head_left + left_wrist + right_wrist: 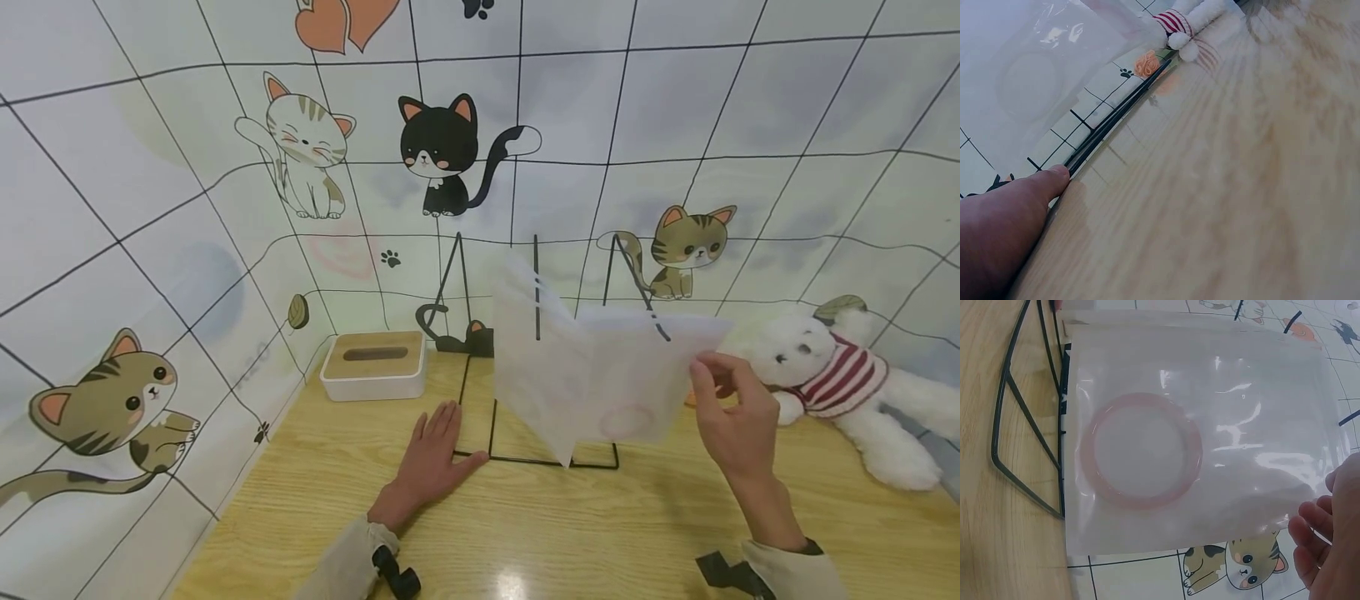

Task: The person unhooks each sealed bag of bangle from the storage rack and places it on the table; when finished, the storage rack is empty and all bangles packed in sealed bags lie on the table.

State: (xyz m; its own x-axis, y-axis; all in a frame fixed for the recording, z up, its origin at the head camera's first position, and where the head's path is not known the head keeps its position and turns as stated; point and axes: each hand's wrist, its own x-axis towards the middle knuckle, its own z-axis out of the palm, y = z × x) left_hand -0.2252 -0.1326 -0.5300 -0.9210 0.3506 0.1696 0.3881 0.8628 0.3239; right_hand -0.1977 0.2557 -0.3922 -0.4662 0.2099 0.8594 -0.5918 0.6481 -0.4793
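My left hand (431, 458) lies on the table (585, 533), fingers straight and close together, thumb reaching to the black wire stand (525, 461) at two o'clock. My right hand (738, 417) pinches the edge of the translucent folder (622, 375), spread open at its ten o'clock. Farther off, a plush toy (840, 379) lies at that hand's two o'clock; a white box (375, 387) sits at my left's eleven.
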